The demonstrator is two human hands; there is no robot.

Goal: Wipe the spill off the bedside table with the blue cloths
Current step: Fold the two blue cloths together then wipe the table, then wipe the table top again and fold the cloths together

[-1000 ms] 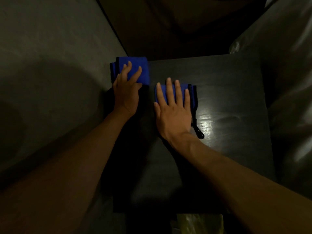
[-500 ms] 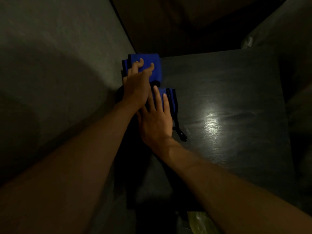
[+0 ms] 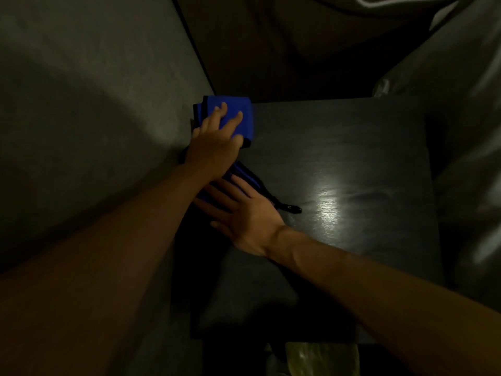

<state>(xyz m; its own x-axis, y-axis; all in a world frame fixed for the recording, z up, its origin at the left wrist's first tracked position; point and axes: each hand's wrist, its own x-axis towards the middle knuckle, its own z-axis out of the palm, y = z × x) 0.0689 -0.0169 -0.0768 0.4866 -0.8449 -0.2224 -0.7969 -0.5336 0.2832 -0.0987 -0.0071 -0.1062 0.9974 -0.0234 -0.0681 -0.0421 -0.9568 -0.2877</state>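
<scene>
A dark wooden bedside table (image 3: 352, 147) fills the middle of the view. At its far left corner lies a folded blue cloth (image 3: 241, 109); my left hand (image 3: 214, 142) presses flat on it with straight fingers. Just nearer, along the table's left edge, a second blue cloth (image 3: 245, 173) with black trim and a black loop tag is mostly hidden beneath my right hand (image 3: 244, 213), which lies flat on it, fingers pointing left under my left wrist. A shiny patch (image 3: 329, 204) glints on the tabletop to the right of my hands.
A grey wall (image 3: 95, 118) stands directly against the table's left side. Dark bedding (image 3: 466, 131) rises along the right side. Something pale yellowish (image 3: 320, 359) sits below the table's near edge.
My right hand has slid its cloth left across the table to the left edge, turning to point leftward under my left wrist. My left hand stays on the corner cloth.
</scene>
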